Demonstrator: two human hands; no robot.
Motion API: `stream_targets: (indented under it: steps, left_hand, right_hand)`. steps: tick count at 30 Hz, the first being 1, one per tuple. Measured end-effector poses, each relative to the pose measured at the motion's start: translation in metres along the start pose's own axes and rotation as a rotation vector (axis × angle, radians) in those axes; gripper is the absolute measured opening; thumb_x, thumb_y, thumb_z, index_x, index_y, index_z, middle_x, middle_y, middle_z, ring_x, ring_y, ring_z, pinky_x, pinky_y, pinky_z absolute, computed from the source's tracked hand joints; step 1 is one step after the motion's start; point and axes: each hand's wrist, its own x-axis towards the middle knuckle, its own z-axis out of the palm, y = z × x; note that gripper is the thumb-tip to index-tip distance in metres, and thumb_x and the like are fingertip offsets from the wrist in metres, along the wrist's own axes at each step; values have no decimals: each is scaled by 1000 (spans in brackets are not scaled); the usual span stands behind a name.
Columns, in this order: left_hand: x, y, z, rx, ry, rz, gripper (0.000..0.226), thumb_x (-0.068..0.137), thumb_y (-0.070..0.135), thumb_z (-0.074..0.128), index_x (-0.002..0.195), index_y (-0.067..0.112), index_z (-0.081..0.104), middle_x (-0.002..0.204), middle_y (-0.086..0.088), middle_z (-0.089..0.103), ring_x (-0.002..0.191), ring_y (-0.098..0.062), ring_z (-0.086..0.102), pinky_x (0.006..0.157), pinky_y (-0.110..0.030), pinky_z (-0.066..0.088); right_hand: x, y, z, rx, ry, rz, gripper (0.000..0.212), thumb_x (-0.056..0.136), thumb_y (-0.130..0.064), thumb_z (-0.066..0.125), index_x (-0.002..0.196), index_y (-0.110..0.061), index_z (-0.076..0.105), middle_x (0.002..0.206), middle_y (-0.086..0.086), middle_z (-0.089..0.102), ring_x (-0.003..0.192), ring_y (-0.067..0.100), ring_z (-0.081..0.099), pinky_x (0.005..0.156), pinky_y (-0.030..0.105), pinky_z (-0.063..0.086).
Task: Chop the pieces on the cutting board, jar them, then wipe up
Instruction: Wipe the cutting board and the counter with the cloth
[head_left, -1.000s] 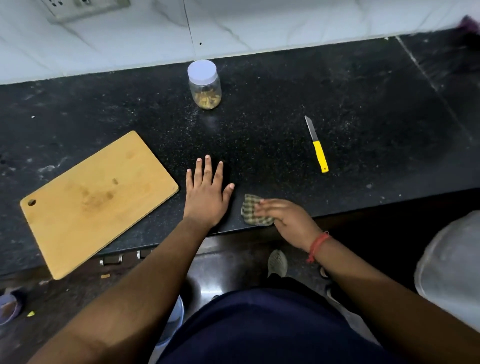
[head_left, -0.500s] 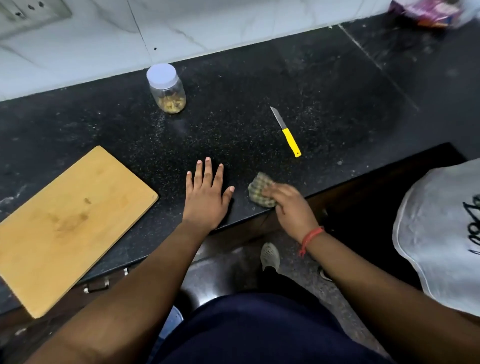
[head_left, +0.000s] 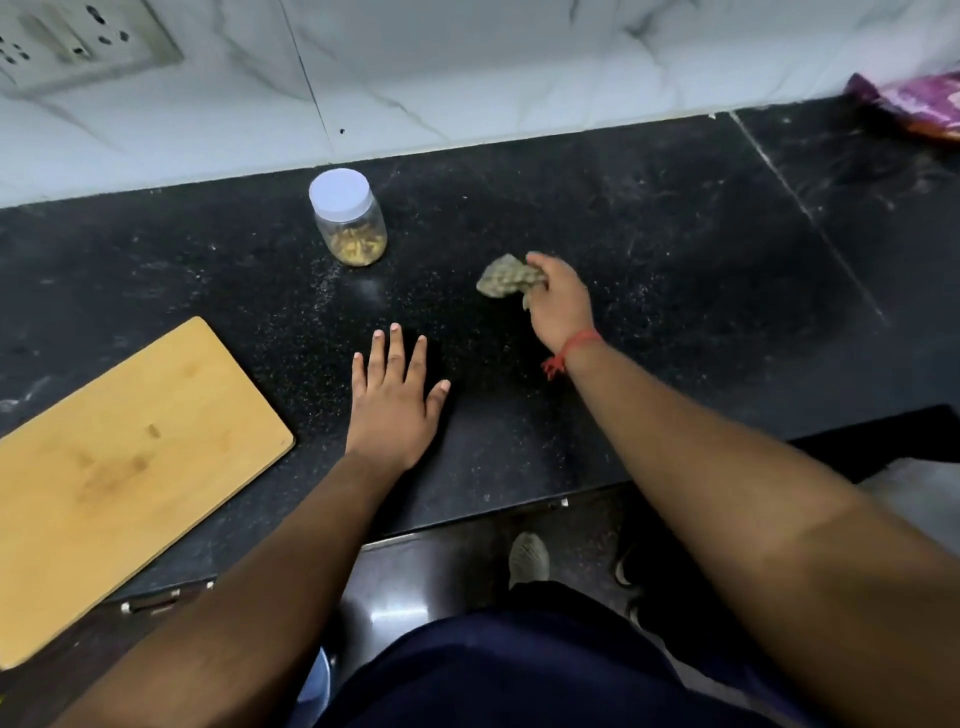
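Right hand (head_left: 558, 304): crumpled cloth (head_left: 508, 278) pinched, held on worktop (head_left: 675, 291) right of lidded jar (head_left: 349, 217), chopped pieces inside. Left hand (head_left: 396, 402): spread flat on worktop. Cutting board (head_left: 130, 457) bare, at left. Risk: jar knocked if wipe is swept leftward.

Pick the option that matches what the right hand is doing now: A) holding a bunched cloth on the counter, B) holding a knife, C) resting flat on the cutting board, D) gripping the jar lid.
A: the right hand grips a crumpled cloth against the black counter, right of the jar.
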Motion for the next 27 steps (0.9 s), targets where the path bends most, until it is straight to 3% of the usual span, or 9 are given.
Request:
stream_targets:
  steps: [2,6,8,14,21,23,27]
  left_hand:
    - [4,7,2,-7,3,-35,77,100,61,9,162,17,16,169,-16,3,156,-32,-6,126,-54,1]
    - [8,12,3,-26,21,-123,76,99,61,8,162,17,15,169,-15,1,156,-31,-8,126,-53,0]
    - [9,11,3,-34,20,-167,75,101,61,8,162,18,13,169,-14,-1,156,-30,-10,126,-52,-2]
    - [2,-3,8,-40,28,-249,71,103,57,18,162,17,14,169,-14,-1,156,-30,-9,126,-52,-2]
    - [-26,-30,11,-11,7,-266,71,104,57,18,162,17,15,169,-14,-1,156,-30,-9,126,-52,-1]
    - [-38,-39,12,-8,12,-259,71,104,57,17,162,16,17,169,-15,0,156,-31,-8,126,-53,0]
    - [-66,-57,11,-6,22,-252,76,101,60,11,161,15,20,169,-15,2,156,-32,-6,125,-54,3]
  right_hand:
    - [39,-9,2,-121,-58,-25,50,98,3,37,146,-8,45,149,9,42,133,20,44,109,18,28]
    - [65,-7,18,-531,-343,-103,63,97,-3,38,156,-22,27,164,0,16,149,23,20,120,46,22]
    - [59,0,30,-637,-377,-253,68,91,5,43,154,-15,30,164,4,16,150,26,16,121,39,19]
    - [1,14,43,-462,-425,-564,63,78,17,45,137,-4,55,145,15,50,136,32,42,117,34,29]
    - [-83,27,46,-413,-469,-661,62,73,17,47,129,-6,63,137,10,58,129,31,50,112,40,39]
    - [-110,26,50,-430,-467,-673,60,73,13,47,126,-10,64,135,7,59,126,29,51,105,46,44]
    - [-162,28,60,-435,-459,-669,59,69,3,45,121,-17,65,132,-1,60,119,25,51,99,45,46]
